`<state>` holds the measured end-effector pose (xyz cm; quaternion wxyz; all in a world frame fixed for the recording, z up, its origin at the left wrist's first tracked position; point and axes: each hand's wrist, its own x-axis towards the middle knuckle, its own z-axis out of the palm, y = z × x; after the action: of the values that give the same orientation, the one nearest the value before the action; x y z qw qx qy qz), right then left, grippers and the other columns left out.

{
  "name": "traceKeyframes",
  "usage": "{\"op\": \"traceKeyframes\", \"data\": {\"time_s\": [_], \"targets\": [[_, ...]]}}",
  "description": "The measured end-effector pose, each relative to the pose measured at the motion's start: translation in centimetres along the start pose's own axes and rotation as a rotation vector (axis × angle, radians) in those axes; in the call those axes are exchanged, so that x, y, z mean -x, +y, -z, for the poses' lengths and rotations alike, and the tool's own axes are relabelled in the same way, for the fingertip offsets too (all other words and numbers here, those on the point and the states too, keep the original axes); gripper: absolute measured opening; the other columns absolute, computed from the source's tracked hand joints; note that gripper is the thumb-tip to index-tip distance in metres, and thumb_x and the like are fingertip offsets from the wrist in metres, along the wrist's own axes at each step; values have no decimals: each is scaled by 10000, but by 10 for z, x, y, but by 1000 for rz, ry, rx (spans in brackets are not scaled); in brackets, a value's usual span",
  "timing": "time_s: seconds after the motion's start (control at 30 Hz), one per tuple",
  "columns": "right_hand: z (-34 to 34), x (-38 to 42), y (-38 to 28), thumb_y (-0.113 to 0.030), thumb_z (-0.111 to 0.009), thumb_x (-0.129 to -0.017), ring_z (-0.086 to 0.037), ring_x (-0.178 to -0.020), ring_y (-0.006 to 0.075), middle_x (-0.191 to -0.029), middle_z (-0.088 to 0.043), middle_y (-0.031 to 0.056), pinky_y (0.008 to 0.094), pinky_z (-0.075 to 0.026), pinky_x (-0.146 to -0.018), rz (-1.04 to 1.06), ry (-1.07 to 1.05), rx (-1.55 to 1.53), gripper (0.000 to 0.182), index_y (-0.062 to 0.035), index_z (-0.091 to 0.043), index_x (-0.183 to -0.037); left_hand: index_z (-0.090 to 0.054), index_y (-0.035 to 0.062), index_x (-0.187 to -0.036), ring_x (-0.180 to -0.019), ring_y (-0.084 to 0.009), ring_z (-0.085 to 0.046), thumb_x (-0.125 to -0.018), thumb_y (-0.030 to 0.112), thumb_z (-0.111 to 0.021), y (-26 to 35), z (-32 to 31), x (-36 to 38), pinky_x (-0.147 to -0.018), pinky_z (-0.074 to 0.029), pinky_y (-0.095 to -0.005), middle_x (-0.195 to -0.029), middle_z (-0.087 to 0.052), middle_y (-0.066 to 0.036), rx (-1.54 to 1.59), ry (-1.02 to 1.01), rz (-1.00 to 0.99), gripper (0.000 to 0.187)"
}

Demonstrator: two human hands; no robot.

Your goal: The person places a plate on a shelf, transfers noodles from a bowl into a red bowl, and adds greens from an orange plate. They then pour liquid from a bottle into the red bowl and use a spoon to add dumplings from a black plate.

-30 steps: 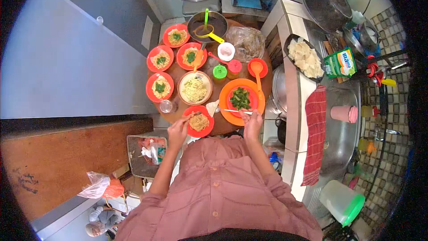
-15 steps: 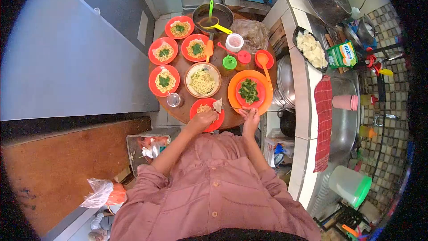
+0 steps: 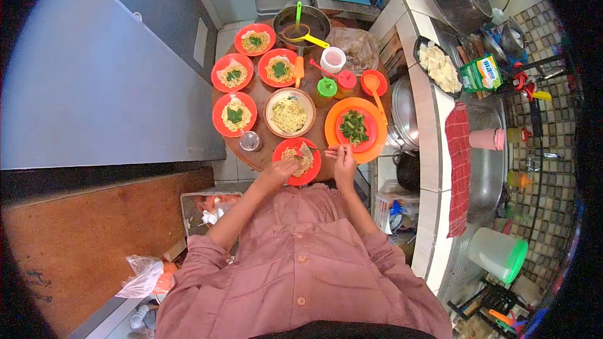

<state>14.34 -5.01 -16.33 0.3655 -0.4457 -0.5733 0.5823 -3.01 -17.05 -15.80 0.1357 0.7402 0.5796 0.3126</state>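
Note:
My left hand (image 3: 281, 172) reaches over the near left rim of a red bowl of noodles (image 3: 316, 171), its fingers bent together above the noodles. What they hold, if anything, is hidden. A pale dumpling (image 3: 306, 150) leans on the noodles just beyond my fingertips. My right hand (image 3: 343, 164) is closed on a thin metal utensil (image 3: 320, 148) that points left across this bowl's rim; its head is too small to make out. Right of it, cooked greens (image 3: 353, 127) lie in a red plate (image 3: 373, 127) set on an orange plate (image 3: 331, 129).
A larger bowl of noodles (image 3: 289, 117) stands mid-table, with a clear glass (image 3: 250, 141) beside it. Several red bowls, including one with a leaf garnish (image 3: 218, 115), line the left. At the back are a pan (image 3: 319, 19) and lidded jars (image 3: 326, 86). Dumplings (image 3: 440, 68) fill a counter tray.
My right hand has moved left with the utensil, from the greens to the near red bowl. The dumpling, raised before, now lies lower on the noodles. My left hand has shifted slightly left.

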Motion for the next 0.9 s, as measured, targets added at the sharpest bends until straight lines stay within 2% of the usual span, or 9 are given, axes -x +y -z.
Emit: {"op": "traceKeyframes", "data": {"time_s": [0.23, 0.47, 0.53, 0.57, 0.63, 0.73, 0.77, 0.83, 0.9], "targets": [[-8, -11, 10, -94, -353, -928, -615, -727, 180, -829, -586, 130, 272, -506, -675, 100, -182, 113, 178, 28, -469, -869, -571, 25, -917, -854, -238, -608, -721, 40, -503, 1, 1, 8, -741, -494, -334, -927, -619, -98, 26, 10, 26, 208], [-11, -9, -7, -58, -386, -904, -610, -707, 156, -785, -599, 116, 269, -503, -657, 192, -241, 265, 162, 42, -504, -854, -573, 13, -930, -854, -257, -609, -710, 29, -509, 2, 1, 17, -814, -481, -369, -925, -617, -119, 33, 38, 26, 230], [-8, -1, -15, -47, -395, -896, -613, -713, 155, -777, -602, 115, 265, -502, -650, 381, -234, 418, 151, 41, -514, -868, -573, 6, -932, -875, -265, -604, -716, 17, -514, 2, 2, 20, -864, -461, -384, -932, -615, -130, 18, 48, 84, 223], [-6, 3, -20, -47, -395, -896, -613, -713, 155, -777, -602, 115, 265, -502, -650, 382, -232, 418, 151, 41, -514, -868, -573, 6, -932, -875, -265, -604, -716, 17, -514, 2, 3, 22, -864, -461, -384, -932, -615, -130, 18, 48, 83, 223], [-4, 12, -32, -56, -393, -901, -617, -696, 160, -770, -605, 107, 260, -503, -622, 528, -90, 466, 161, 37, -521, -872, -577, -5, -932, -904, -266, -597, -721, -1, -536, 10, 13, 21, -885, -451, -383, -948, -614, -136, 66, 174, 160, 215], [4, 26, -28, -74, -385, -910, -619, -669, 163, -763, -603, 107, 257, -504, -586, 329, -40, 348, 171, 36, -509, -869, -580, -7, -938, -903, -277, -598, -751, -13, -543, 22, 27, 22, -890, -445, -392, -942, -616, -143, 55, 283, 265, 190], [5, 29, -27, -74, -385, -910, -619, -669, 163, -763, -603, 107, 257, -504, -586, 330, -40, 347, 171, 36, -509, -869, -580, -7, -938, -903, -277, -598, -751, -13, -543, 23, 26, 25, -890, -445, -392, -942, -616, -143, 54, 284, 264, 190], [6, 35, -29, -90, -371, -919, -618, -649, 161, -750, -592, 113, 257, -507, -558, 188, -18, 291, 186, 34, -492, -855, -580, -5, -946, -897, -294, -598, -771, -11, -547, 21, 22, 32, -882, -448, -396, -926, -618, -154, 105, 315, 403, 178], [5, 35, -20, -89, -364, -921, -618, -643, 161, -748, -586, 117, 258, -511, -555, 211, -33, 316, 184, 35, -478, -847, -581, -1, -944, -892, -302, -597, -783, 1, -543, 20, 17, 34, -876, -452, -394, -917, -618, -158, 115, 334, 420, 166]]}}
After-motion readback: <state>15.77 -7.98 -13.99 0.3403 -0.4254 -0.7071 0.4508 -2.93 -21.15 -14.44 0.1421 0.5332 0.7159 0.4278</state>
